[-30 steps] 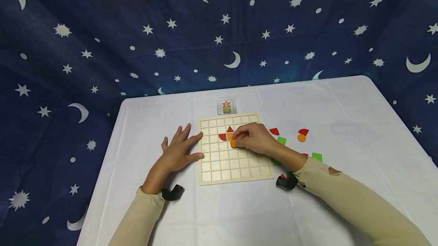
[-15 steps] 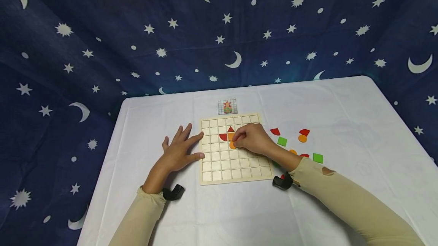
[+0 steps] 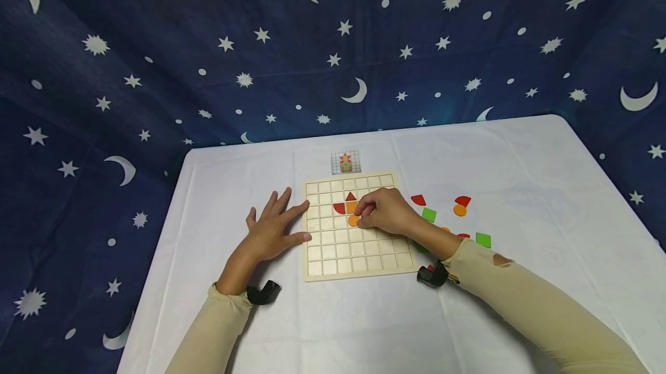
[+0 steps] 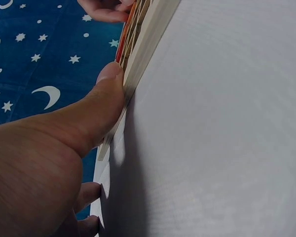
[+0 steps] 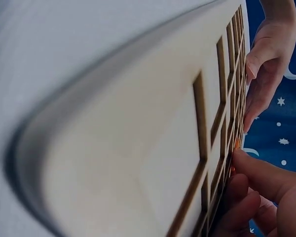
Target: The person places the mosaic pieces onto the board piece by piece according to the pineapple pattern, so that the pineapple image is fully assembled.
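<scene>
A pale wooden grid board (image 3: 338, 255) lies on the white table. On it are a red triangle (image 3: 351, 196), an orange square (image 3: 352, 207) below that, and a red quarter circle (image 3: 339, 208) to the square's left. My right hand (image 3: 385, 211) holds an orange disc (image 3: 353, 221) by its right side, low over the cells just under the square. Its thumb (image 5: 256, 170) is at the orange piece in the right wrist view. Fingers spread, my left hand (image 3: 270, 232) rests at the board's left edge, its thumb (image 4: 106, 96) against the rim.
Behind the board lies a small pattern card (image 3: 346, 162). Right of the board are loose pieces, among them a red quarter circle (image 3: 418, 200), green squares (image 3: 483, 240) and an orange disc (image 3: 459, 210). The right forearm covers some. A starry blue cloth (image 3: 291, 50) hangs behind.
The orange disc has settled slightly lower and flatter under the square, and more of it shows beside the right fingertips. The left hand stays at the board's edge.
</scene>
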Motion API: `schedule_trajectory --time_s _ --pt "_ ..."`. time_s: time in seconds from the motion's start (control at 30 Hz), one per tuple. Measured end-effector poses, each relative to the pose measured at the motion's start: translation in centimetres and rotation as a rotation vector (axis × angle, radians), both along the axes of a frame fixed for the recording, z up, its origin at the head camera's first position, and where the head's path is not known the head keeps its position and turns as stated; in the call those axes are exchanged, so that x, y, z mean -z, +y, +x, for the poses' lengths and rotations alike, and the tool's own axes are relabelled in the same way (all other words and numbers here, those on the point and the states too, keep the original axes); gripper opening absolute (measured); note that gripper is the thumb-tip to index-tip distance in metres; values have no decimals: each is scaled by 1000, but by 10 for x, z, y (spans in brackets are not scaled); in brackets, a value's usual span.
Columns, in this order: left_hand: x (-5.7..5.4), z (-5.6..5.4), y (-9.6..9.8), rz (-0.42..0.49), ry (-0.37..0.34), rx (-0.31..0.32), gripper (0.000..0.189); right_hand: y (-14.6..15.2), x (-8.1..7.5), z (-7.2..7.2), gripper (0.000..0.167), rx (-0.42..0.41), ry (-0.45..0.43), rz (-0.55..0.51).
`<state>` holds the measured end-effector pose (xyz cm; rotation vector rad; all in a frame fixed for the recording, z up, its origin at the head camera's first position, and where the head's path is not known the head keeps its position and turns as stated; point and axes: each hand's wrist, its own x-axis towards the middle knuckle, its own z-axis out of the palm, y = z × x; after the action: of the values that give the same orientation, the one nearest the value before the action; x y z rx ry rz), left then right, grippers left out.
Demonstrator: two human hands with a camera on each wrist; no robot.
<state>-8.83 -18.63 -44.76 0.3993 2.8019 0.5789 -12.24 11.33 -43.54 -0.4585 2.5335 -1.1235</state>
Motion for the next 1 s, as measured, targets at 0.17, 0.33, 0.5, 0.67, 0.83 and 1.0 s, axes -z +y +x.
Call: schedule_trajectory --time_s 0.17,0.33,0.5,0.67,0.83,1.0 --pt "1 0 0 -2 8 1 77 0 0 1 14 -5 15 12" --pt "2 0 0 -1 2 1 77 4 -3 3 16 8 -6 32" --pt "2 -1 0 -5 0 5 78 19 -8 2 14 28 -40 19" --pt "0 -1 0 -8 -6 2 78 46 -19 -4 13 54 -31 44" --pt "-1 0 0 -1 -11 -2 78 81 -28 -16 16 58 15 119" --pt "0 -1 0 0 -13 -3 78 110 -29 -25 19 21 81 198"
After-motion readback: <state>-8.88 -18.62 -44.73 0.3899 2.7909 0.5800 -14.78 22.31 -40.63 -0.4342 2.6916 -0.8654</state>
